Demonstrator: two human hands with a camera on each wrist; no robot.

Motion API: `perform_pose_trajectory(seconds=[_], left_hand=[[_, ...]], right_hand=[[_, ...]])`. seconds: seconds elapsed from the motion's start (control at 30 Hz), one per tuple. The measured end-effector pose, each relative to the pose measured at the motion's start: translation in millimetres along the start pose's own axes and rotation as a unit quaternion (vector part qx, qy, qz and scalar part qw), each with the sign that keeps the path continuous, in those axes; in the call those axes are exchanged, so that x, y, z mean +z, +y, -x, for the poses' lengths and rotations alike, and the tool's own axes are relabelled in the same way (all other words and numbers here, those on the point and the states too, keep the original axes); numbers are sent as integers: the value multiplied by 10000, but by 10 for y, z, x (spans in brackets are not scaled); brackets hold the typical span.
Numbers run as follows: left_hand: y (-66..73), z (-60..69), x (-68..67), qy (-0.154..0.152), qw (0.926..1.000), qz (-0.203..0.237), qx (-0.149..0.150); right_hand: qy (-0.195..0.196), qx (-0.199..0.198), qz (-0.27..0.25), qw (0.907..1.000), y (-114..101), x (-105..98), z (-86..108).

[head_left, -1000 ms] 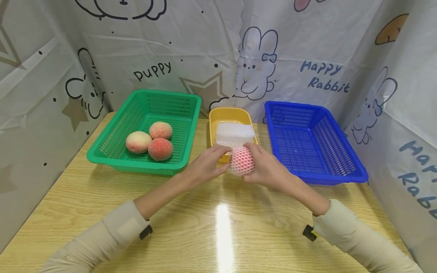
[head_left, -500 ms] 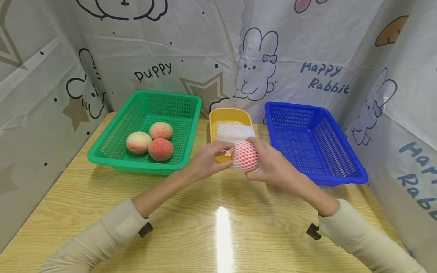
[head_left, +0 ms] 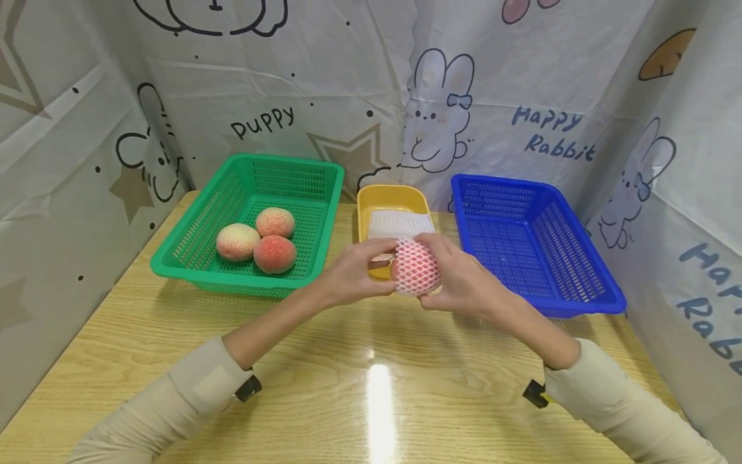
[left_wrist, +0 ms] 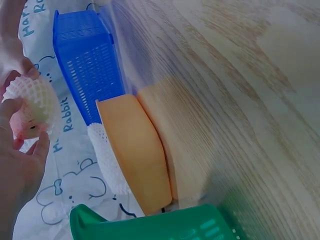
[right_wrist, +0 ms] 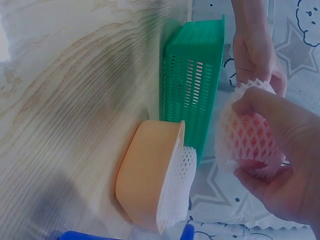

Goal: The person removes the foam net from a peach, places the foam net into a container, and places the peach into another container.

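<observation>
In the head view a red peach in a white foam net (head_left: pixel 417 268) is held above the table between both hands. My left hand (head_left: pixel 355 274) grips its left side, fingertips on top and thumb below. My right hand (head_left: pixel 462 277) holds the right side in the same way. Bare peach skin (left_wrist: pixel 31 127) shows at the net's opening in the left wrist view. The right wrist view has the right thumb and fingers on the net (right_wrist: pixel 245 132), with the left hand (right_wrist: pixel 257 57) beyond. Behind the peach, a yellow tray (head_left: pixel 391 193) contains white foam nets (head_left: pixel 400 223).
At the left stands a green basket (head_left: pixel 243 277) with several peaches: three, one of them a paler peach (head_left: pixel 237 241). A blue basket (head_left: pixel 533 298) is on the right. The wooden table (head_left: pixel 324 399) ends at a printed cloth (head_left: pixel 348 77) behind and on both sides.
The netted peach has shifted slightly right and up, in both hands. Some bare peach now shows at its left side. The baskets and tray stay put.
</observation>
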State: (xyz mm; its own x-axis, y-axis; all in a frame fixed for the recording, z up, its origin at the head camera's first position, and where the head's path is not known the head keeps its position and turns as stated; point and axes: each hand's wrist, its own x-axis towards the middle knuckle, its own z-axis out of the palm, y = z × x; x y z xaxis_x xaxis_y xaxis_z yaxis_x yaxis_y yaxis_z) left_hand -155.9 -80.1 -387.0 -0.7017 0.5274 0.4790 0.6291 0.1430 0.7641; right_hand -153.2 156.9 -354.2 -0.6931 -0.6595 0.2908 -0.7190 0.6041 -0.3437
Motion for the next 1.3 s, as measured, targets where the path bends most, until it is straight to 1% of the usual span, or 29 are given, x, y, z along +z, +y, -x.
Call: perform_pose_trajectory(seconds=[0.1, 0.17, 0.43, 0.57, 0.73, 1.0, 1.3], left_hand=[[14, -3, 8, -85, 9998, 190, -71], [23, -1, 10, -113, 9996, 235, -130], [25, 7, 11, -62, 9989, 343, -315], [11, 12, 8, -18, 9988, 337, -350], [7, 23, 4, 21, 9983, 470, -338], [30, 14, -13, 212, 9989, 244, -345], [49, 29, -105, 422, 9985, -48, -334]], right_hand=[[-19, -157, -2, 9999, -1, -2, -9], [-23, -217, 2, 9998, -3, -3, -15], [62, -416, 82, 9991, -22, 1, -48], [70, -461, 70, 9989, -28, 8, -60], [45, -488, 54, 9988, -30, 13, -74], [30, -560, 52, 9984, -28, -19, -116], [-323, -682, -21, 9971, 5, -115, -203]])
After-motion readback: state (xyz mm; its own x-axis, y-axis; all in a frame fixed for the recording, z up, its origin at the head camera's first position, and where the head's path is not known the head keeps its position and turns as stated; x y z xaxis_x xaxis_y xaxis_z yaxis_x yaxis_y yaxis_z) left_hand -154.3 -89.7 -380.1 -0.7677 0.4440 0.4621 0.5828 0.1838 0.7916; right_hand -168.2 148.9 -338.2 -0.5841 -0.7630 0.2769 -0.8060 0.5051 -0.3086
